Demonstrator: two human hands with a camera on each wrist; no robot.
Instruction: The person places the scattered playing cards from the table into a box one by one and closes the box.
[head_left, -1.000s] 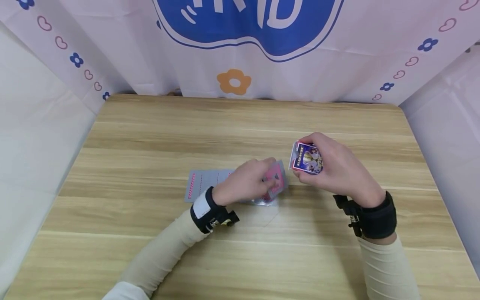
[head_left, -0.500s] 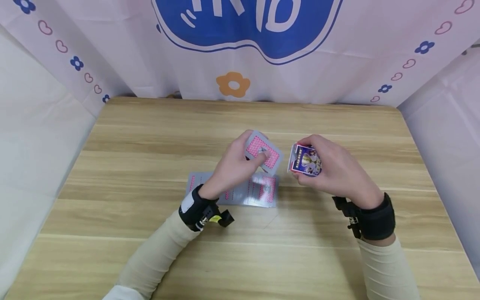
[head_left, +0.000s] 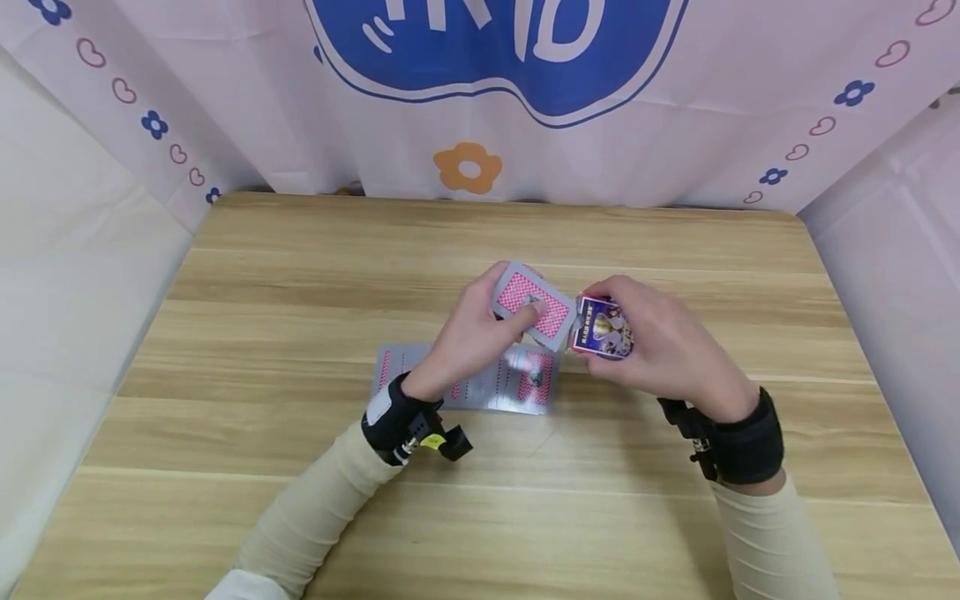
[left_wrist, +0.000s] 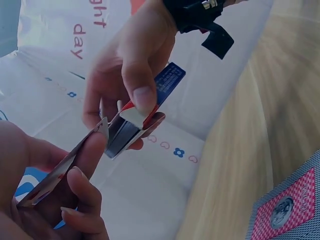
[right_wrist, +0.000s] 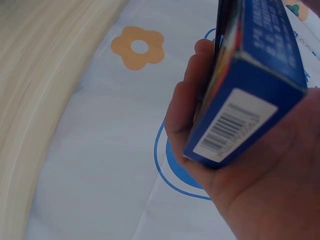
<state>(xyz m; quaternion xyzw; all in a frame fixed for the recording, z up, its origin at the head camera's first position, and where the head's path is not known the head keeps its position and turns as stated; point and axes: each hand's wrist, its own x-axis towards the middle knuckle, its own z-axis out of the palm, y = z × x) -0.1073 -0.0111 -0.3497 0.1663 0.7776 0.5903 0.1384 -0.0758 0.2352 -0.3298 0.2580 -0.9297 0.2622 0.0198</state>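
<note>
In the head view my left hand (head_left: 468,337) pinches a playing card (head_left: 553,315), its thumb flat on the pink checkered back. My right hand (head_left: 675,346) grips a small blue and red card box (head_left: 603,329) with a gold trophy printed on it. The box's mouth faces left, with the card's right corner right at it. From the left wrist, the playing card (left_wrist: 60,170) shows edge-on, and dark contents fill the mouth of the card box (left_wrist: 170,82). In the right wrist view, fingers and palm wrap the box, barcode end showing.
Several face-down playing cards (head_left: 534,382) lie overlapped in a row on the wooden table (head_left: 480,517), partly under my left forearm and hand. A white printed cloth (head_left: 390,150) hangs behind the table's far edge, with pale cloth at both sides.
My left hand has lifted the playing card from the right end of the row, up and away. The card box has shifted slightly left and now meets the card's corner.
</note>
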